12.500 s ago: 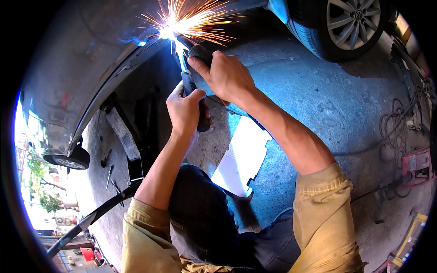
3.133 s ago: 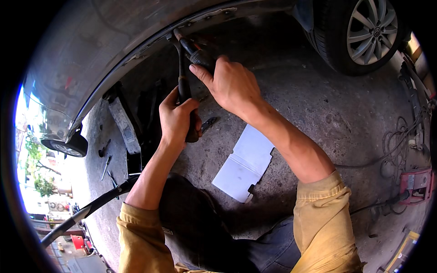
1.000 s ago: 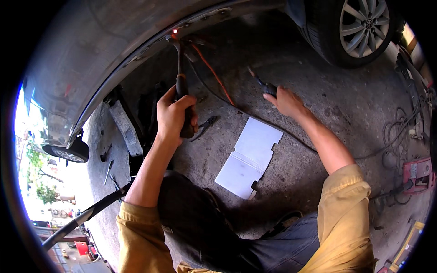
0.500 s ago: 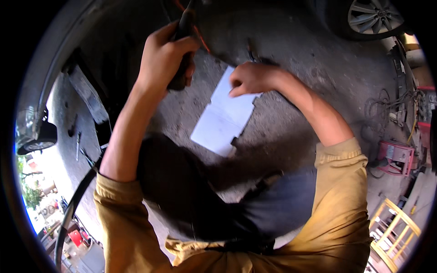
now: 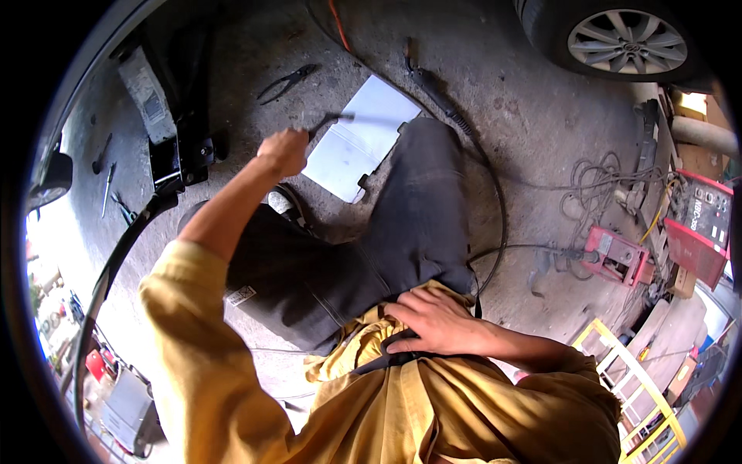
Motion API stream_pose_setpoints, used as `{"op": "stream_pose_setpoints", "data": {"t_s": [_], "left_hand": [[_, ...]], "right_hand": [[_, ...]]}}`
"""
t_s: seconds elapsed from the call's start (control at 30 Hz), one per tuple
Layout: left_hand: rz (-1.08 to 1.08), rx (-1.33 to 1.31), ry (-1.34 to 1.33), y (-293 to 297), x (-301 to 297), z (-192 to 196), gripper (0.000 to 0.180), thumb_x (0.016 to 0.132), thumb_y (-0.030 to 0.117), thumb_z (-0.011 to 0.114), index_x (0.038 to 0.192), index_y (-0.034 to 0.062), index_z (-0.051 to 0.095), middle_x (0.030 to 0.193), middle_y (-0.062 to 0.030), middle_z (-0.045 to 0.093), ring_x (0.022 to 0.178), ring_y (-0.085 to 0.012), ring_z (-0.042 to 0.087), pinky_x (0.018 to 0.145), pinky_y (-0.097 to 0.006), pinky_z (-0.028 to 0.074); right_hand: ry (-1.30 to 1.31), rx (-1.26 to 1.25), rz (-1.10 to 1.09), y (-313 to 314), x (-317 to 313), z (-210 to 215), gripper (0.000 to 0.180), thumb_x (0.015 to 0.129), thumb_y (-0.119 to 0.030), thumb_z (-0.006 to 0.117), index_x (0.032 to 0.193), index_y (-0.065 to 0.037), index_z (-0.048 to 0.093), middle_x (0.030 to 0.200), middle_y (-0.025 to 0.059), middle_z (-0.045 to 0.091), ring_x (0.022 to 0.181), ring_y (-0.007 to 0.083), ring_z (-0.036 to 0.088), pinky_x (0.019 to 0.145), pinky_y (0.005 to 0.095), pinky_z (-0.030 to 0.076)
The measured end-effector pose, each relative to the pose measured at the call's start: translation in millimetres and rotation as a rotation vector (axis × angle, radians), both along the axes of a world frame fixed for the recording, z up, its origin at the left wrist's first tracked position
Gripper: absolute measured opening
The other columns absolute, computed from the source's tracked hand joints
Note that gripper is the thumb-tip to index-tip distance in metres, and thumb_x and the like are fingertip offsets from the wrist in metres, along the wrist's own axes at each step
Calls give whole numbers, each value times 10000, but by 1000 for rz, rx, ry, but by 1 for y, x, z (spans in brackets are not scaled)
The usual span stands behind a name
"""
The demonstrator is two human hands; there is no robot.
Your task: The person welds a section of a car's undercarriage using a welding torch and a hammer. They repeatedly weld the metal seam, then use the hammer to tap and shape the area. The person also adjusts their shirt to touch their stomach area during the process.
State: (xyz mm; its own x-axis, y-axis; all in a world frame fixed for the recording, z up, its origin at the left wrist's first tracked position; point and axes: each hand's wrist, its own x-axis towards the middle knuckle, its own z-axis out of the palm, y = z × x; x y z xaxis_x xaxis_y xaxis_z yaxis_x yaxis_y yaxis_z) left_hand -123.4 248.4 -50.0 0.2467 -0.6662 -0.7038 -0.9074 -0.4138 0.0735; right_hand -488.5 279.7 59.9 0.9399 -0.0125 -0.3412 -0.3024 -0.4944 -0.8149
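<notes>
My left hand [image 5: 284,152] is closed round a dark, slim tool [image 5: 328,121] with a bent end. Its tip reaches over a white sheet [image 5: 344,164] on the floor; the grip is hidden in my fist, and its kind is unclear. The sheet has a crease and notched edges. At my waist, my right hand [image 5: 439,321] lies against the yellow shirt [image 5: 410,387], fingers stretched out and holding nothing visible. Beyond the sheet lie dark pliers [image 5: 287,82] and, to their right, a welding torch [image 5: 434,94] with a black cable.
A black jack-like metal frame [image 5: 158,116] stands at left, with small tools near it. A car wheel [image 5: 626,45] is at far right. Cables [image 5: 591,185], a red machine [image 5: 699,224], a smaller red box [image 5: 614,257] and a yellow frame [image 5: 638,387] line the right side.
My right hand has drawn back from over the sheet to my waist. My left hand has come lower, still gripping something dark. The view has shifted, and the pliers and torch show more plainly.
</notes>
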Motion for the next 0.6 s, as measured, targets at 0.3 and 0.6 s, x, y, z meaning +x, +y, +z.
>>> {"op": "stream_pose_setpoints", "data": {"t_s": [0.3, 0.6], "left_hand": [[265, 11, -117, 52, -33, -58, 339, 912, 193, 536, 1205, 22, 546, 1182, -233, 619, 1110, -372, 610, 898, -426, 526], [322, -814, 678, 120, -170, 128, 267, 870, 68, 647, 1122, -11, 604, 972, -170, 615, 865, -332, 622, 754, -365, 503]], "right_hand": [[-161, -117, -42, -32, 7, 1, 467, 861, -342, 700, 1116, 8, 525, 831, 168, 518, 790, 327, 583, 697, 408, 495], [296, 443, -137, -59, 3, 40, 222, 891, -156, 615, 1015, 28, 618, 920, 188, 690, 885, 276, 679, 784, 364, 516]]}}
